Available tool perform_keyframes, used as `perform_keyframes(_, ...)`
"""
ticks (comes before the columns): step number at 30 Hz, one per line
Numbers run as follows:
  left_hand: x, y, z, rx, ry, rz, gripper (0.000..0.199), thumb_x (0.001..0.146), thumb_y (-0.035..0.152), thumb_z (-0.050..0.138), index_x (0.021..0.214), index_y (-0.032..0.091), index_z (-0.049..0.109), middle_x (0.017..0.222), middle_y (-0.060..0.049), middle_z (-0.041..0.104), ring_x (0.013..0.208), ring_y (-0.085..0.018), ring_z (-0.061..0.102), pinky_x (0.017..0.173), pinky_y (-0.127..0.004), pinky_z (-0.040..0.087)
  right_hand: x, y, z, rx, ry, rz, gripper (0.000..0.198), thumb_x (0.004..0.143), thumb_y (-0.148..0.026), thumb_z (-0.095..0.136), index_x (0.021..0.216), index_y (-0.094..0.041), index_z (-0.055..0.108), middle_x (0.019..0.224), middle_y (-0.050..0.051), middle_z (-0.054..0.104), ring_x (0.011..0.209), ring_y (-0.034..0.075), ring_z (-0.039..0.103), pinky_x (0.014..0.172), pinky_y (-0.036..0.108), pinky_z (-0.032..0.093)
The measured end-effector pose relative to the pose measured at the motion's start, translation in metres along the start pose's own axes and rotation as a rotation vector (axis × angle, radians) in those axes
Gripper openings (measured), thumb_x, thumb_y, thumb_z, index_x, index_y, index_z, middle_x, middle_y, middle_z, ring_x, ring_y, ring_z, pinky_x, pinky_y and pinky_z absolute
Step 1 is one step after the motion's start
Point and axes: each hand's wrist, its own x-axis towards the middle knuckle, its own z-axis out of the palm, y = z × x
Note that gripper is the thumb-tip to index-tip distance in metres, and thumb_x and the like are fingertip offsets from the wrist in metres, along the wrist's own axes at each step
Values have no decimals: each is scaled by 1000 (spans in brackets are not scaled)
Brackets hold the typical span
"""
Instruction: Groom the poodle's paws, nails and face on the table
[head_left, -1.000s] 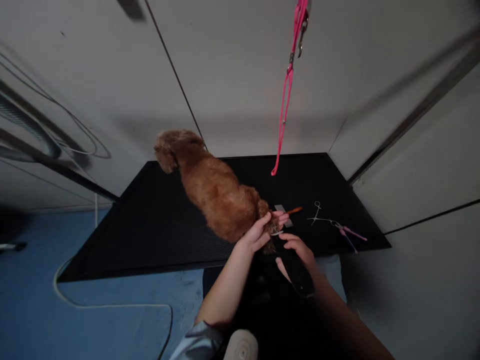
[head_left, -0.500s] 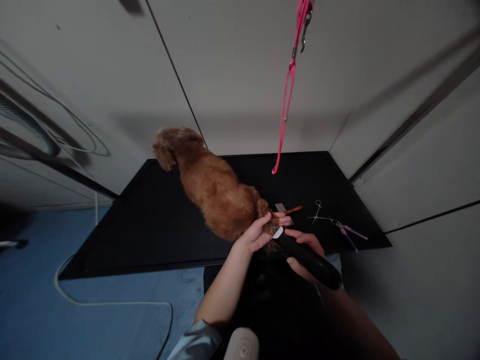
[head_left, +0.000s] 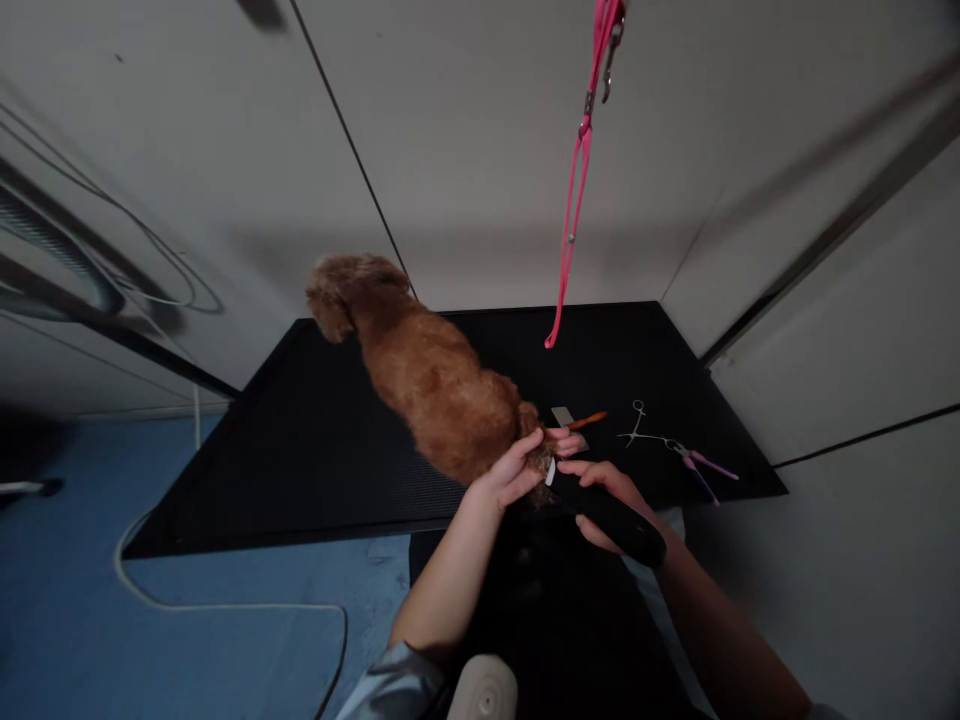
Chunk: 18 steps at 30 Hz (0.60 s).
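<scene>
Brown dog (head_left: 431, 385) on black desk (head_left: 300, 450), rump toward the hands. Left hand (head_left: 511, 473): grip closed round the dog's hind leg (head_left: 538, 460), palm up. Right hand (head_left: 619, 487): grip wrapped on black clipper (head_left: 615, 519), pale tip at the leg fur. Right of dog: flat metal piece (head_left: 560, 413), orange-handled tool (head_left: 590, 421), silver ring-handled tool (head_left: 635, 432), pink-purple-handled tool (head_left: 699, 464) farthest out. Pink strap (head_left: 564, 270) hangs right of dog.

pink strap (head_left: 585, 126), pale cable (head_left: 247, 608) on blue floor (head_left: 225, 665)
</scene>
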Motion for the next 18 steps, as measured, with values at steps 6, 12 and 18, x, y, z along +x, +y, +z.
perform_keyframes(6, -1, 1, -3, -15, 6, 25, 31, 91, 29, 50, 106, 8, 67, 111, -16, 68, 108, -23, 62, 106, -38, 33, -1, -9, -9, 36, 9, 35, 40, 67, -11, 60, 101, -27, 44, 116, 9, 65, 103, 22, 65, 85, 36, 52)
perform_keyframes(12, -1, 2, -2, 8, 4, 30, 32, 91, 31, 51, 105, 8, 67, 108, -16, 69, 110, -24, 61, 106, -39, 32, 3, -2, -2, 16, -10, 7, 41, 66, -8, 57, 101, -26, 43, 121, 11, 63, 110, 22, 63, 88, 37, 52)
perform_keyframes(18, 1, -1, -4, 8, 52, 30, 31, 91, 31, 50, 105, 9, 67, 111, -15, 68, 109, -23, 61, 106, -37, 33, -1, 1, -2, -65, 11, 22, 42, 65, -10, 59, 100, -27, 44, 117, 10, 65, 105, 23, 65, 84, 38, 54)
